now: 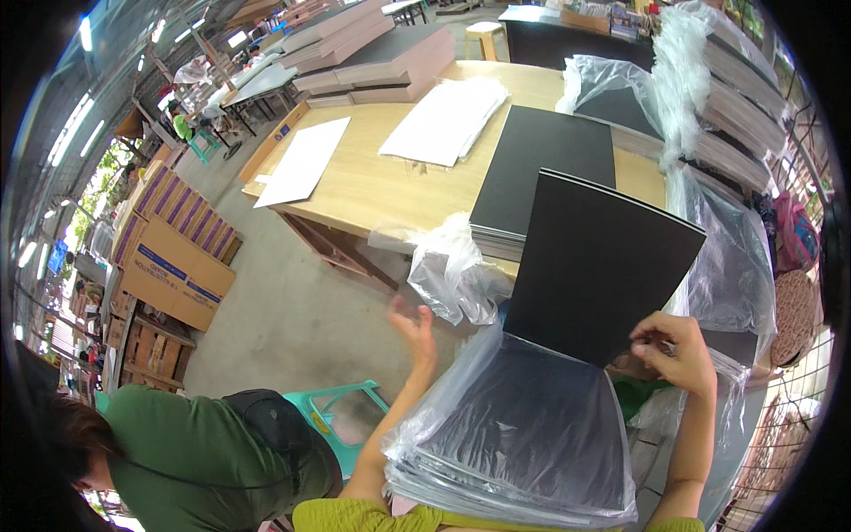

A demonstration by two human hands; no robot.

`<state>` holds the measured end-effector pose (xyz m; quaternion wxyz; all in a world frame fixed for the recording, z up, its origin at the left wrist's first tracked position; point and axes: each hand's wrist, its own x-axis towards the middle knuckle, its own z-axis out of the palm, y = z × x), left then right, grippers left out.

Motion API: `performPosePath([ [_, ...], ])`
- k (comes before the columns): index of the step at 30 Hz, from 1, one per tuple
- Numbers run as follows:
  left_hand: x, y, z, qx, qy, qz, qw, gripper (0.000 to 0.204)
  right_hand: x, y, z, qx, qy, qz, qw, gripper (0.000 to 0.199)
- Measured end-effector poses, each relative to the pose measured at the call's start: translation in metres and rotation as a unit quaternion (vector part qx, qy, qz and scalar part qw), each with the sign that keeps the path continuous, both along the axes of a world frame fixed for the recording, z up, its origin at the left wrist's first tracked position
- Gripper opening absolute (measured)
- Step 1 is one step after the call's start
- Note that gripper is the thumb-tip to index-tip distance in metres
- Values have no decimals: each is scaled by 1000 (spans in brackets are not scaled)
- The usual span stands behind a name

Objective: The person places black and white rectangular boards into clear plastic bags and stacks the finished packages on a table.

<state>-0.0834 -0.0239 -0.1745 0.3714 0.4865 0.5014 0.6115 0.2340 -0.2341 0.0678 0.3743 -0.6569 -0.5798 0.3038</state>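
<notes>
Head view: we lift one black sheet (603, 266).
Right hand (678, 355) pinches its lower edge; left hand (417, 324) hangs open above bagged stack (523, 434).

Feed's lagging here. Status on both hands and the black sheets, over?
Right hand pinching lifted black sheet at its lower corner. Left hand open, empty, beside bagged sheet stack. Loose plastic bag close behind.
</notes>
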Motion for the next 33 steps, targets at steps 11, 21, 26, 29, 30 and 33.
performPosePath([
  [11, -88, 105, 55, 4, 21, 104, 994, 13, -52, 92, 33, 90, -71, 117, 987, 13],
  [21, -112, 171, 145, 0, -28, -14, 999, 12, -64, 122, 35, 130, -62, 97, 985, 13],
  [26, -71, 120, 174, 150, 37, -78, 985, 13, -95, 169, 39, 229, -113, 142, 956, 13],
  [29, -45, 86, 203, 139, 82, -58, 985, 14, -121, 217, 24, 248, -99, 177, 947, 15],
  [30, -44, 80, 209, 132, 104, -34, 985, 14, -131, 231, 17, 241, -104, 180, 948, 20],
  [33, -45, 81, 214, 169, 116, 0, 979, 15, -157, 258, 3, 237, -113, 192, 946, 37],
])
